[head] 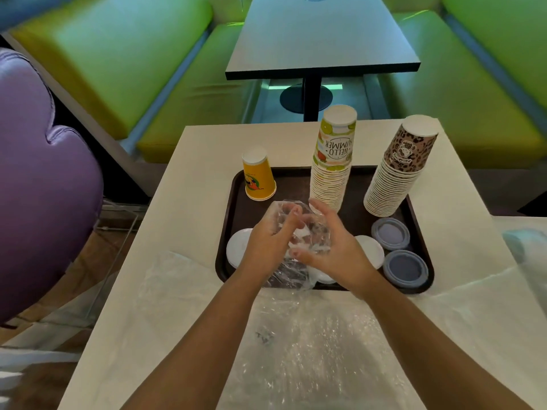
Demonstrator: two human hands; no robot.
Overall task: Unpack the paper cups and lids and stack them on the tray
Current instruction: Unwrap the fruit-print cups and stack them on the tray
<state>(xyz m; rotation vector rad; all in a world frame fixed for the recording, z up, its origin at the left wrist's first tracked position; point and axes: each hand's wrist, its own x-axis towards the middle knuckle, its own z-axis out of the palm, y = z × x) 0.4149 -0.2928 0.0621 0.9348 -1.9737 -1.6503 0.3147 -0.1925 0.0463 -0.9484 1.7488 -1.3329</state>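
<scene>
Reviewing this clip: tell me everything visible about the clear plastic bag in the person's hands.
The clear plastic bag is thin, transparent, crinkled film with shiny highlights. It is bunched up between the left hand and right hand, whose fingers curl around it above the near edge of the brown tray. Its lower end trails down to the tray's near rim, over white lids. White shapes show through the film; what they are cannot be told.

Hidden behind the left hand [268, 242] and right hand [331, 250]: most of the clear plastic bag [296, 232] and whatever sits inside. Covered too, part of the white lid [236, 247] near the tray [296, 179]'s left edge. Cut off below: both forearms.
</scene>
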